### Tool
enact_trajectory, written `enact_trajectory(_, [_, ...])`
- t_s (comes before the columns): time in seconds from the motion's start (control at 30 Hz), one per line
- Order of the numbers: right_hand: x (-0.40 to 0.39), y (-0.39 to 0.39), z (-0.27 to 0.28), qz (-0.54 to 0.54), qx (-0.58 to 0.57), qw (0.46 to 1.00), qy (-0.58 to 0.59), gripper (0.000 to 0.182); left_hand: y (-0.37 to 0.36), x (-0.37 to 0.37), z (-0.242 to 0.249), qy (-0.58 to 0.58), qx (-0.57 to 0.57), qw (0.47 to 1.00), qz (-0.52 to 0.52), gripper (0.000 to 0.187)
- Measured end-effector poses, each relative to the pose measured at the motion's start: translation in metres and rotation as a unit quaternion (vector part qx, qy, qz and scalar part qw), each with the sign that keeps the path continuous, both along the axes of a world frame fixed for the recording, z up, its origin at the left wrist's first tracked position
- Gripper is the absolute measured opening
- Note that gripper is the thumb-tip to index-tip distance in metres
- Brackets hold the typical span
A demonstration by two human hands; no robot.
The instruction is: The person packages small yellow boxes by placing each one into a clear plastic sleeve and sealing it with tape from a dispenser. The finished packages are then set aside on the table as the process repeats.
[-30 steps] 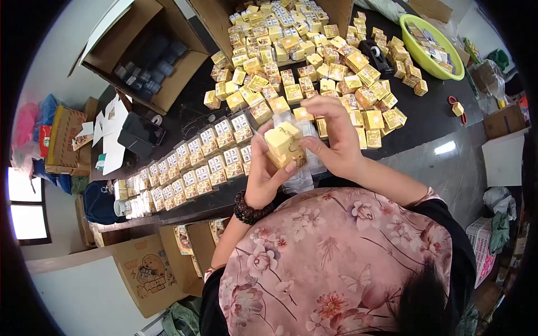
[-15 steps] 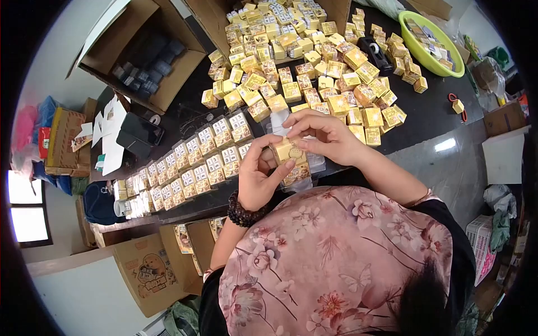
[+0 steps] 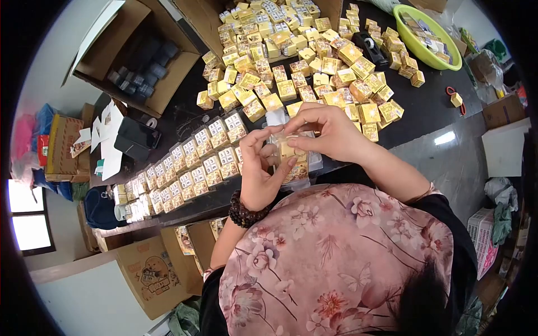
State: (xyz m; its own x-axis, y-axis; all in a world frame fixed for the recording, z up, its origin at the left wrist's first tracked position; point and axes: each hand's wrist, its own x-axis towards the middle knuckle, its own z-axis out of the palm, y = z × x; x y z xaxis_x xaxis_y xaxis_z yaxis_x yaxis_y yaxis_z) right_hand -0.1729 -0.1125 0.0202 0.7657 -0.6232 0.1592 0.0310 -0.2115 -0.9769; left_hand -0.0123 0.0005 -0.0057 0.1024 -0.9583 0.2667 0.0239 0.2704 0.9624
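A small yellow printed box (image 3: pixel 297 169) is held in front of my chest, with clear plastic around its upper end. My left hand (image 3: pixel 261 171) grips its left side, the thumb across the front and the fingers behind and above. Closed over the top edge, my right hand (image 3: pixel 328 133) pinches there with thumb and fingertips. Clear plastic pieces (image 3: pixel 315 161) lie on the table just behind the box. To the left of my hands run two rows of packed boxes (image 3: pixel 213 165) in clear plastic.
Loose yellow boxes (image 3: pixel 330 67) are heaped across the black table (image 3: pixel 434 106), spilling from a carton. A tape dispenser (image 3: pixel 371 47), a green basin (image 3: pixel 403 25) and red scissors (image 3: pixel 450 91) sit to the right. At left are a carton of clear cases (image 3: pixel 143 73) and a dark phone (image 3: pixel 137 136).
My right thumb and fingers have shifted slightly left over the box's top, and my left fingers have risen to meet them. The view has moved a little.
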Motion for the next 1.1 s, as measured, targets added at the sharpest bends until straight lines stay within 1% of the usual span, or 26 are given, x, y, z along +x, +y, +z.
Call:
enact_trajectory(0.07, [-0.001, 0.001, -0.002, -0.01, 0.009, 1.0, 0.001, 0.009, 0.001, 0.001, 0.001, -0.033, -0.01, 0.999, -0.009, 0.061])
enact_trajectory(0.13, [-0.002, 0.0, -0.008, -0.008, 0.108, 0.994, -0.022, 0.008, 0.002, 0.004, 0.003, -0.041, -0.005, 0.999, -0.029, 0.064])
enact_trajectory(0.17, [-0.004, -0.001, -0.008, -0.008, 0.11, 0.994, -0.022, 0.008, 0.003, 0.005, 0.003, -0.05, 0.001, 0.997, -0.05, 0.067])
enact_trajectory(0.2, [-0.005, -0.002, -0.008, -0.004, 0.09, 0.996, -0.016, 0.009, 0.003, 0.004, 0.003, -0.05, 0.002, 0.997, -0.051, 0.067])
enact_trajectory(0.27, [-0.009, -0.005, -0.009, -0.002, 0.071, 0.997, -0.01, 0.01, 0.002, 0.002, 0.003, -0.016, 0.006, 0.999, -0.045, 0.059])
enact_trajectory(0.3, [-0.01, -0.008, -0.013, 0.023, 0.039, 0.999, -0.028, 0.013, 0.002, 0.003, 0.002, -0.016, 0.006, 0.999, -0.047, 0.059])
enact_trajectory(0.33, [-0.012, -0.01, -0.016, 0.047, 0.006, 0.998, -0.045, 0.015, 0.001, 0.004, 0.001, -0.045, -0.001, 0.998, -0.049, 0.054])
enact_trajectory(0.37, [-0.014, -0.009, -0.017, 0.042, 0.004, 0.998, -0.043, 0.015, -0.001, 0.006, 0.0, -0.073, -0.011, 0.996, -0.054, 0.049])
enact_trajectory(0.43, [-0.018, -0.004, -0.019, 0.049, -0.052, 0.997, -0.033, 0.018, 0.0, 0.006, 0.0, -0.032, 0.008, 0.998, -0.054, 0.042])
enact_trajectory(0.47, [-0.019, 0.001, -0.022, 0.022, -0.081, 0.996, -0.028, 0.014, 0.0, 0.006, -0.001, -0.015, 0.022, 0.998, -0.055, 0.043])
enact_trajectory(0.53, [-0.028, 0.0, -0.02, 0.044, -0.061, 0.997, -0.007, 0.015, 0.0, 0.005, 0.003, -0.038, 0.076, 0.993, -0.079, 0.041])
enact_trajectory(0.57, [-0.036, -0.012, -0.024, 0.057, -0.127, 0.99, -0.024, 0.017, -0.001, 0.001, -0.001, -0.018, 0.066, 0.995, -0.072, 0.037])
enact_trajectory(0.6, [-0.046, -0.03, -0.027, -0.048, -0.141, 0.989, -0.009, 0.018, -0.001, 0.005, -0.005, -0.037, 0.07, 0.995, -0.054, 0.035])
enact_trajectory(0.63, [-0.059, -0.055, -0.03, -0.151, -0.154, 0.977, 0.004, 0.02, 0.0, 0.012, -0.009, -0.057, 0.074, 0.995, -0.034, 0.034])
enact_trajectory(0.67, [-0.08, -0.096, -0.034, -0.28, -0.067, 0.957, 0.009, 0.022, 0.0, 0.013, -0.009, -0.048, 0.066, 0.996, -0.023, 0.034])
enact_trajectory(0.7, [-0.105, -0.148, -0.054, -0.425, -0.16, 0.891, 0.02, 0.024, 0.0, 0.012, -0.008, -0.048, 0.063, 0.997, -0.025, 0.035])
enact_trajectory(0.73, [-0.128, -0.172, -0.038, -0.484, -0.132, 0.852, 0.147, 0.027, 0.001, 0.012, -0.007, -0.049, 0.06, 0.997, -0.025, 0.036])
enact_trajectory(0.77, [-0.164, -0.231, -0.085, -0.512, -0.214, 0.798, 0.237, 0.033, 0.0, 0.011, -0.009, -0.059, 0.042, 0.997, -0.028, 0.036])
enact_trajectory(0.8, [-0.183, -0.251, -0.095, -0.474, -0.227, 0.786, 0.326, 0.038, -0.002, 0.009, -0.008, -0.058, 0.037, 0.997, -0.029, 0.036])
enact_trajectory(0.83, [-0.186, -0.258, -0.092, -0.453, -0.097, 0.825, 0.323, 0.035, -0.003, 0.006, -0.007, -0.047, 0.05, 0.997, -0.034, 0.036])
enact_trajectory(0.87, [-0.19, -0.26, -0.088, -0.425, 0.033, 0.849, 0.312, 0.032, -0.001, 0.006, -0.007, -0.037, 0.059, 0.997, -0.041, 0.036])
enact_trajectory(0.9, [-0.194, -0.267, -0.089, -0.397, 0.111, 0.858, 0.307, 0.032, -0.001, 0.007, -0.007, -0.047, 0.065, 0.996, -0.044, 0.036])
enact_trajectory(0.93, [-0.199, -0.273, -0.094, -0.399, 0.11, 0.857, 0.308, 0.032, -0.002, 0.005, -0.006, -0.046, 0.064, 0.996, -0.044, 0.036])
enact_trajectory(1.0, [-0.204, -0.277, -0.096, -0.362, 0.223, 0.89, 0.166, 0.022, -0.005, 0.0, -0.003, -0.031, 0.037, 0.998, -0.044, 0.037])
enact_trajectory(1.03, [-0.203, -0.278, -0.094, -0.362, 0.222, 0.89, 0.167, 0.022, -0.006, 0.001, -0.003, -0.03, 0.037, 0.998, -0.043, 0.037])
enact_trajectory(1.1, [-0.201, -0.277, -0.089, -0.332, 0.264, 0.881, 0.208, 0.015, -0.007, 0.006, -0.003, -0.084, 0.07, 0.993, -0.051, 0.038])
